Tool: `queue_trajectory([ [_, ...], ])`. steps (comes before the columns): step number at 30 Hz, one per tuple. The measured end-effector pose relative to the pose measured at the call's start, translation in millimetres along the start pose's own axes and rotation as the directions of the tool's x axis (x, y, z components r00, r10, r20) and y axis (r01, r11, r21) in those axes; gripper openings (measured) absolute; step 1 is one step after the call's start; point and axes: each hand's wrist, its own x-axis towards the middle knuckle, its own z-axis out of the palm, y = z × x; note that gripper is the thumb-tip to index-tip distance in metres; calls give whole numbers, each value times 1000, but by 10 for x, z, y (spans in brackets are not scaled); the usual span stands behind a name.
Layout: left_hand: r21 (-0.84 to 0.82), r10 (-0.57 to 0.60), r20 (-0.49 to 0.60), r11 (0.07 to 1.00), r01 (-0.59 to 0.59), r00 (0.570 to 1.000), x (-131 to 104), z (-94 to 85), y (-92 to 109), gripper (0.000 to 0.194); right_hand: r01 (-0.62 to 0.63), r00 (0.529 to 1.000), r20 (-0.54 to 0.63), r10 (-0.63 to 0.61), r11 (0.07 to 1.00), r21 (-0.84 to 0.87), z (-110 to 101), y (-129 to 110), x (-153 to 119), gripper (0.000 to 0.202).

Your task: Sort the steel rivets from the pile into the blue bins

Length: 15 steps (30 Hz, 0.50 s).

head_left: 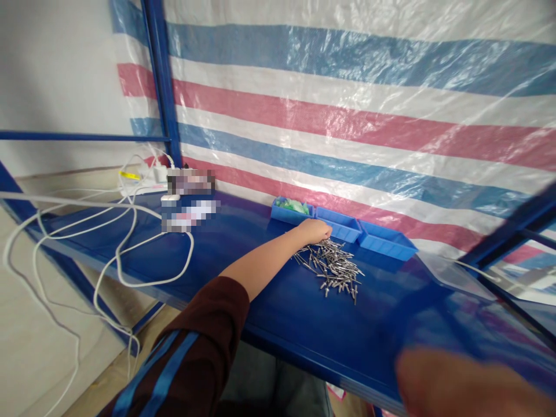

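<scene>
A heap of thin silver metal pins with thicker ends, like blind rivets [336,266], lies loose on the blue tabletop [286,313]. My left hand [315,230] reaches to the far edge of this heap, just in front of the small blue bins. Its fingers are curled closed, and whatever is in them is hidden. My right hand [452,382] shows at the lower right, near the table's front edge and away from the heap. Motion smears it, so its fingers cannot be made out.
Three blue bins stand along the back: a left bin [284,215] with green-and-white plastic, a middle bin [343,231] and a right bin [386,247]. White cables [147,284] loop across the left side. A clear plastic sheet [452,275] lies right. Blue posts [163,87] frame the table.
</scene>
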Motion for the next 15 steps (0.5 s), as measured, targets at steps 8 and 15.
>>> queue_trajectory([
  [8,-387,-44,-389,914,-120,920,-207,-6,83,22,-477,869,-146,472,879,0,311,615,2020,25],
  [15,-534,-50,-405,823,-191,913,-367,29,117,28,-448,886,-91,455,890,85,493,692,1788,32],
])
